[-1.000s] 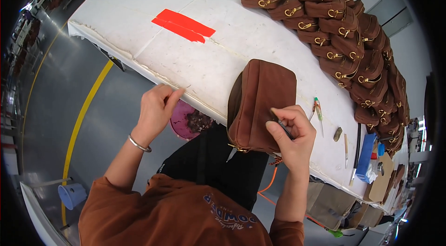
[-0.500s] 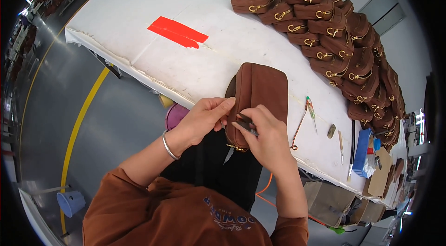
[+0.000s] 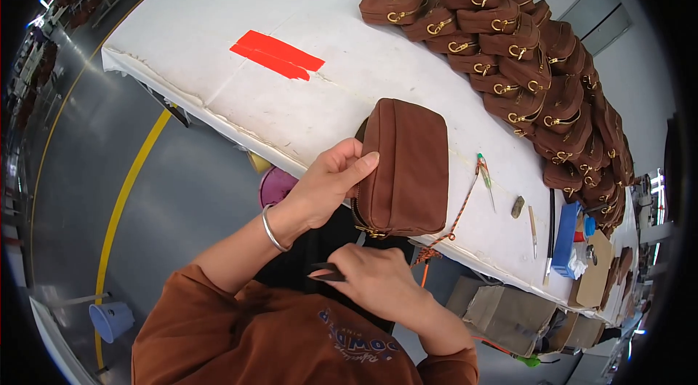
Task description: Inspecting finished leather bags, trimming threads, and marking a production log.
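A brown zippered bag is propped at the near edge of the white table, its gold zipper pull at the lower left corner. My left hand grips the bag's left side, thumb on the front and fingers behind, hidden. Below the bag, close to my body, my right hand is closed around small dark thread snips. Their two blades point left and stand a little apart, not touching the bag. A patterned orange-and-black cord runs from the table down behind my right hand.
Many similar brown bags are piled at the back right. Red tape marks the white table. A green-handled awl, a small grey-brown lump, a thin tool and a blue box lie to the right.
My right hand with the snips has moved down and left, away from the bag's front. My left hand has shifted its hold onto the bag's side, and more of the front shows.
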Demonstrator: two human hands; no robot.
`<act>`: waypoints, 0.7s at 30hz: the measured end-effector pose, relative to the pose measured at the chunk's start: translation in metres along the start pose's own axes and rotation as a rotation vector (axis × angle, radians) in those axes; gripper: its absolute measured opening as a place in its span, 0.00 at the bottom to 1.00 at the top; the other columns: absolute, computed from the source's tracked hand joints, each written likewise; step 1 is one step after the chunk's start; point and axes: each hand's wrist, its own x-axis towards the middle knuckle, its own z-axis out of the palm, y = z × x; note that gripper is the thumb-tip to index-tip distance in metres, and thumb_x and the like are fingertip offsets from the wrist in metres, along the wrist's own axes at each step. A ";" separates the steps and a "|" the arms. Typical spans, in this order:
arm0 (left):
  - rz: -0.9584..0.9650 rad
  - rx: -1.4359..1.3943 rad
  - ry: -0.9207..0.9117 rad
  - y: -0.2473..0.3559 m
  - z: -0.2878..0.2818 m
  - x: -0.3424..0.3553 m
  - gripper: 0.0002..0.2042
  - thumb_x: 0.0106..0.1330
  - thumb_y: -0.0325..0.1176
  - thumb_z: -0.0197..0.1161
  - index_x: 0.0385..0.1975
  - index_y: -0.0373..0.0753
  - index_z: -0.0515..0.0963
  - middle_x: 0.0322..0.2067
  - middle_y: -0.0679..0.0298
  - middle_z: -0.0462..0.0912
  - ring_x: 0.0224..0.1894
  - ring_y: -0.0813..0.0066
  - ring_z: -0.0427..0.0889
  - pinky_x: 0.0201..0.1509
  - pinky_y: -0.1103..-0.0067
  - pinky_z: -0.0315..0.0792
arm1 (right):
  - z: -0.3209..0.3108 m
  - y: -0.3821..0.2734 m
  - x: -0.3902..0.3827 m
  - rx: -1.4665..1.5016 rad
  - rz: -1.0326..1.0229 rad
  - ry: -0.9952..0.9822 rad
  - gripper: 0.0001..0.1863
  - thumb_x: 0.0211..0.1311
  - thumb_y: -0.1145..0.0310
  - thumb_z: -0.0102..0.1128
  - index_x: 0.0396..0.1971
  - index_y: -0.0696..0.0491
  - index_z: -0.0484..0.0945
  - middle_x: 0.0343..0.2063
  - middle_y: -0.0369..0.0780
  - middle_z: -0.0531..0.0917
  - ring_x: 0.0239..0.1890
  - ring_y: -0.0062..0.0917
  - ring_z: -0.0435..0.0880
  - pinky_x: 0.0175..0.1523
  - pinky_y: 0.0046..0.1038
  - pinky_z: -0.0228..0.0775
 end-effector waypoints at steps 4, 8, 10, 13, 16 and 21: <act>0.075 -0.043 -0.022 -0.003 -0.002 0.002 0.11 0.73 0.39 0.57 0.29 0.44 0.69 0.24 0.78 0.68 0.26 0.93 0.62 0.28 0.89 0.58 | -0.017 0.009 -0.011 0.090 0.197 0.453 0.10 0.53 0.75 0.69 0.32 0.55 0.76 0.23 0.38 0.81 0.22 0.23 0.80 0.27 0.23 0.70; 0.056 -0.090 -0.091 -0.001 0.002 0.005 0.05 0.74 0.34 0.53 0.38 0.41 0.72 0.36 0.74 0.76 0.39 0.90 0.74 0.43 0.85 0.73 | -0.014 0.038 -0.013 0.272 0.385 0.652 0.04 0.63 0.78 0.61 0.35 0.59 0.75 0.23 0.36 0.79 0.25 0.12 0.73 0.31 0.17 0.66; 0.072 -0.084 -0.105 -0.002 0.002 0.007 0.06 0.74 0.35 0.53 0.39 0.40 0.72 0.36 0.73 0.77 0.39 0.90 0.75 0.44 0.85 0.74 | -0.015 0.042 -0.011 0.266 0.379 0.672 0.04 0.64 0.77 0.60 0.35 0.59 0.75 0.23 0.36 0.79 0.25 0.12 0.73 0.32 0.17 0.66; 0.069 -0.107 -0.134 0.004 0.009 0.004 0.08 0.75 0.36 0.53 0.42 0.39 0.73 0.39 0.71 0.79 0.41 0.88 0.77 0.46 0.84 0.75 | -0.014 0.049 -0.011 0.313 0.381 0.706 0.04 0.65 0.75 0.59 0.35 0.59 0.74 0.22 0.34 0.78 0.25 0.12 0.72 0.31 0.17 0.65; 0.073 -0.137 -0.161 0.005 0.017 0.005 0.11 0.75 0.37 0.52 0.48 0.37 0.73 0.43 0.68 0.80 0.44 0.85 0.79 0.49 0.82 0.76 | -0.015 0.056 -0.008 0.386 0.392 0.723 0.05 0.67 0.73 0.58 0.35 0.59 0.74 0.22 0.33 0.77 0.25 0.11 0.70 0.31 0.17 0.64; 0.033 -0.202 -0.121 0.016 0.034 0.004 0.10 0.75 0.39 0.53 0.41 0.38 0.74 0.33 0.74 0.76 0.35 0.92 0.72 0.40 0.87 0.72 | -0.020 0.062 -0.005 0.426 0.397 0.750 0.06 0.69 0.71 0.56 0.36 0.59 0.74 0.23 0.31 0.76 0.25 0.10 0.69 0.31 0.16 0.63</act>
